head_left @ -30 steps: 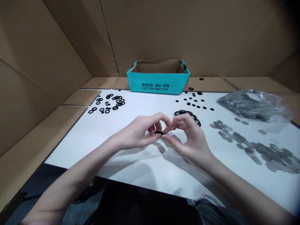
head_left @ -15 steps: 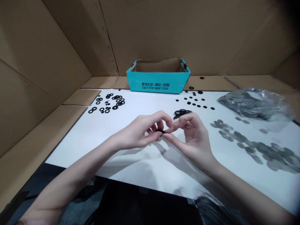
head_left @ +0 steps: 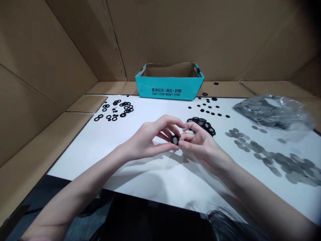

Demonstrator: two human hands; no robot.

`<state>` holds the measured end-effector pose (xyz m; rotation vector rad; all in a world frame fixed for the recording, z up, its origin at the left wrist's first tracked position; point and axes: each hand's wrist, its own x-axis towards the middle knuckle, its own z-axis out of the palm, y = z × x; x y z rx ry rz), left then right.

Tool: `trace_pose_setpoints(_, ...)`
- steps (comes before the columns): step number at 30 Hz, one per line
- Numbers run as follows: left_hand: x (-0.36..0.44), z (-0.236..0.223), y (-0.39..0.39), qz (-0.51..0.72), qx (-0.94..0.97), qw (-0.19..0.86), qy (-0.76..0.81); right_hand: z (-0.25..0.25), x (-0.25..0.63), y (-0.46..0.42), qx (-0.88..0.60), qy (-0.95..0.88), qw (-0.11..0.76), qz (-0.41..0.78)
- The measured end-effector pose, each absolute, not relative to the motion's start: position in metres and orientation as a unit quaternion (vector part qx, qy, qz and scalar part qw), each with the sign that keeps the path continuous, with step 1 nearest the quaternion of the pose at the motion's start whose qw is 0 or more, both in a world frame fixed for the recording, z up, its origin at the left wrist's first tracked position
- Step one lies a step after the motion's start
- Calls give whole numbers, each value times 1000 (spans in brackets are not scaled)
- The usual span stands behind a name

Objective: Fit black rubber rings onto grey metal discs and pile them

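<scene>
Above the white table a black ring with a grey disc in its middle point(head_left: 175, 140) stands tilted, its face turned to me. My right hand point(head_left: 200, 142) pinches its right edge between thumb and fingers. My left hand point(head_left: 156, 137) curls round it from the left, thumb along the lower edge and fingers above and behind; where those fingers touch is partly hidden. Just behind my right hand lies a pile of similar black rings with grey centres point(head_left: 200, 123). Loose grey discs point(head_left: 281, 159) spread over the table's right side.
A turquoise box point(head_left: 170, 87) stands at the back against cardboard walls point(head_left: 200, 36). Black rings point(head_left: 122, 114) lie at the left. Small black discs point(head_left: 209, 107) are scattered behind the pile. A clear plastic bag of grey discs point(head_left: 271, 112) rests at the right.
The ring has turned from nearly edge-on to showing its face with the grey centre. My right fingers have closed in on its right edge, and the left fingers have opened slightly.
</scene>
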<state>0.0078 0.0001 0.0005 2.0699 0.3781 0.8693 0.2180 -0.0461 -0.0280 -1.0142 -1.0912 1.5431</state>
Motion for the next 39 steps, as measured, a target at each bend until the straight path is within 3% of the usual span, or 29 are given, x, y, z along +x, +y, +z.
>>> trace_pose_setpoints(5,10,1,-3,375,810,423,158,-26,217,-47,-397,-397,451,694)
trace_pose_setpoints(18,11,-7,0,411,826,348,164,-14,213,-49,-408,-339,450,718)
trace_pose_setpoints(30,12,-17,2,405,882,183,155,-17,209,-48,-437,-300,483,697)
trace_pose_setpoints(39,12,-19,1,358,898,186,175,-23,212,-46,-458,-376,487,641)
